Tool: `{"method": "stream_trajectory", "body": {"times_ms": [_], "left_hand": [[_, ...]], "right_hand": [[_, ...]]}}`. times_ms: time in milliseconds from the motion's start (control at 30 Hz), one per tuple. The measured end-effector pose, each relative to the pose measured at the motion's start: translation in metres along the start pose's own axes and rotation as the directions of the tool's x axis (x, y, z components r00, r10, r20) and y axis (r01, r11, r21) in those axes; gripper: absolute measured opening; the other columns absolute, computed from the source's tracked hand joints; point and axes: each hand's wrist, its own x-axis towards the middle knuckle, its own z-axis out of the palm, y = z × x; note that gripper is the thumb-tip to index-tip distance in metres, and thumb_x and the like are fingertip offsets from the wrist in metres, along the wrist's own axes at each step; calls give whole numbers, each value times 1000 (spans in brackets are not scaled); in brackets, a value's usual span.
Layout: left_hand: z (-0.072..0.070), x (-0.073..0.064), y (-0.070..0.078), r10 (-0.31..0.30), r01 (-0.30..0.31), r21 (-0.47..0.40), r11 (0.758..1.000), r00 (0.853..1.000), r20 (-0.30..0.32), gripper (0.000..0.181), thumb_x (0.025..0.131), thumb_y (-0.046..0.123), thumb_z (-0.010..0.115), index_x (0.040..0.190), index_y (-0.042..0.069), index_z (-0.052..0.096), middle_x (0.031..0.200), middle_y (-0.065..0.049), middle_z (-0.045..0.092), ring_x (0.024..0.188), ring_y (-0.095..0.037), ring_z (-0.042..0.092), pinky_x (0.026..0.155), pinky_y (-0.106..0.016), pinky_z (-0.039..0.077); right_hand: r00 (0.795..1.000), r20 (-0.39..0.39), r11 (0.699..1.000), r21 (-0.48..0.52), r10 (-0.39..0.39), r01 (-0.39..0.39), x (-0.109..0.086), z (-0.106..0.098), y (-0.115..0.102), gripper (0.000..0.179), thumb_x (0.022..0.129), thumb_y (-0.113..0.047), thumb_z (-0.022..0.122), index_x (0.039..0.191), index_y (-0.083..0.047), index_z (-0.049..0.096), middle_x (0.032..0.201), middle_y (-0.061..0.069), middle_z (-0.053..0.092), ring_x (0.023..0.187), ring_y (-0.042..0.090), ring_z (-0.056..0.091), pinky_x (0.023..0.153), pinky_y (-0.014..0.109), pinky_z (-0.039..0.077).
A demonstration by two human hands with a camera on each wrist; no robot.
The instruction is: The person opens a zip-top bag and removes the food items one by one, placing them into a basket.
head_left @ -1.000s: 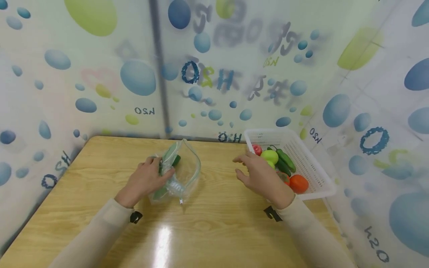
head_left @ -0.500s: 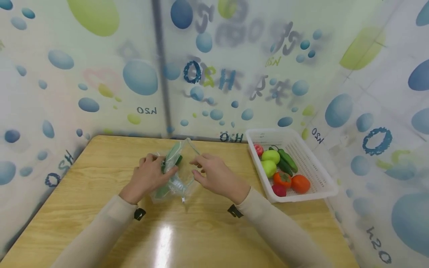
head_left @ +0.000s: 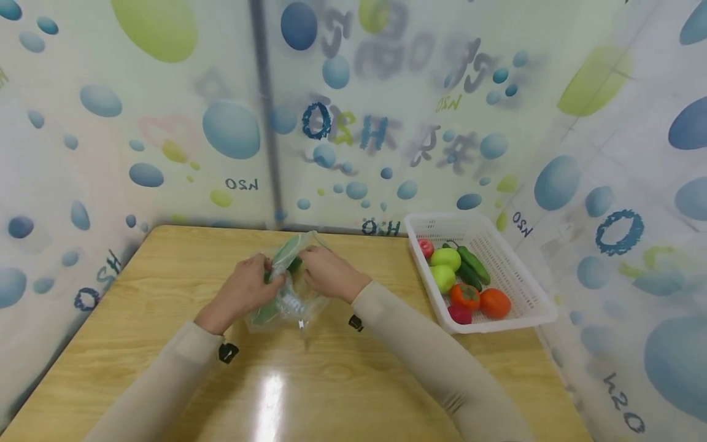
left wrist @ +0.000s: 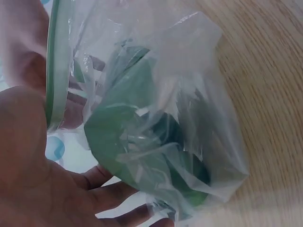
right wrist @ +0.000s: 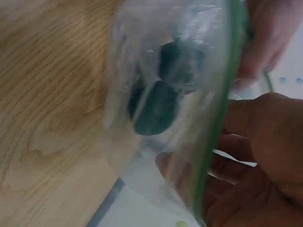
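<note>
A clear plastic zip bag with a green seal strip stands on the table, its mouth toward the right. Dark green rounded vegetables lie inside, blurred by the plastic. My left hand holds the bag from the left, thumb on the near side; in the left wrist view its fingers bend behind the bag. My right hand is at the mouth, and the right wrist view shows loosely bent fingers past the seal strip, seen through the film. Nothing shows in their grasp.
A white mesh basket stands at the right of the wooden table. In it are green apples, green peppers, a persimmon, a tomato and red fruit. Patterned walls rise behind and beside the table.
My right hand has moved left from over the basket to the bag, its fingers now at the mouth. The left hand keeps its hold on the bag, nearly in place.
</note>
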Motion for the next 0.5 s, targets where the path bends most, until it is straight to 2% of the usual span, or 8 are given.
{"method": "stream_trajectory", "body": {"times_ms": [100, 233, 400, 500], "left_hand": [[-2, 1, 0, 21, -21, 2, 1000, 1000, 3, 43, 114, 33, 62, 126, -7, 64, 106, -21, 72, 86, -28, 63, 69, -35, 50], [-3, 1, -1, 34, -34, -1, 999, 999, 9, 36, 115, 30, 57, 122, -4, 63, 95, -15, 67, 81, -26, 60, 67, -35, 48], [-2, 1, -4, 59, -59, -18, 998, 998, 8, 27, 119, 28, 50, 110, 4, 60, 90, -10, 60, 79, -26, 57, 69, -37, 46], [-2, 1, -4, 71, -71, -11, 997, 997, 13, 28, 121, 28, 45, 106, 8, 58, 92, -9, 59, 85, -30, 58, 77, -45, 49]], "right_hand": [[1000, 31, 999, -42, -5, 6, 13, 8, 2, 40, 117, -5, 63, 156, 1, 67, 153, 16, 75, 141, 28, 76, 122, 37, 60], [996, 92, 998, -70, 10, -3, 28, 17, 2, 42, 117, -11, 65, 158, -2, 66, 150, 14, 75, 136, 30, 76, 121, 38, 60], [984, 162, 996, -73, 71, -59, 37, 26, 1, 50, 120, -21, 60, 168, -6, 58, 166, 18, 61, 144, 36, 67, 122, 42, 60], [981, 172, 993, -81, 93, -80, 40, 30, 2, 51, 122, -25, 57, 170, -9, 56, 173, 19, 54, 147, 35, 65, 122, 41, 60]]}}
